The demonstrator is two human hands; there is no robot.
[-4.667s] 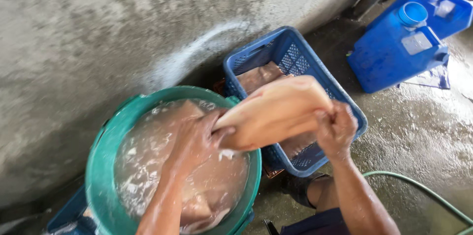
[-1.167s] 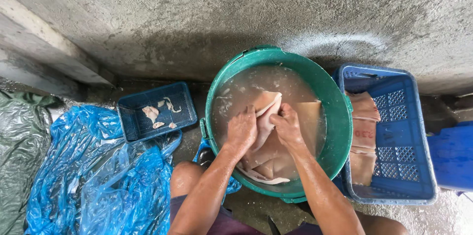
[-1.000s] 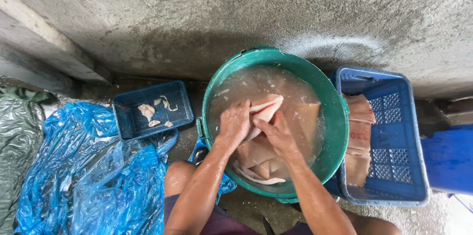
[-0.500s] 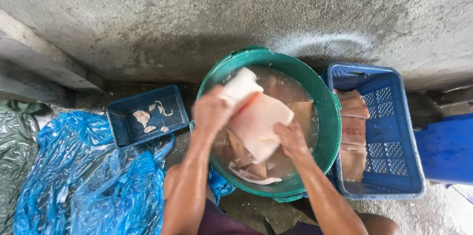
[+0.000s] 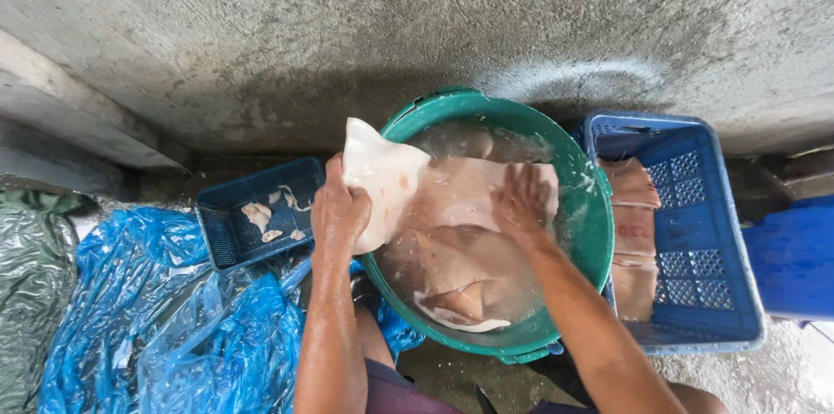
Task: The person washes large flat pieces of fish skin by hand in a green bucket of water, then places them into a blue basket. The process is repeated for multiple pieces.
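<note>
Blue sheet (image 5: 165, 327) far left, small tray (image 5: 261, 223) of scraps beside it. My left hand (image 5: 340, 212) has its fingers closed on the upper left edge of the slab (image 5: 408, 184), lifting that corner over the basin (image 5: 582, 231) rim. The slab looks pale, wet, limp: I judge it slippery and fairly heavy, best pinched at an edge with full fingers. My right hand (image 5: 521, 201) lies on its far end, fingers spread flat, forearm angled down over the water. Blue crate (image 5: 695, 292) at right holds more pieces.
</note>
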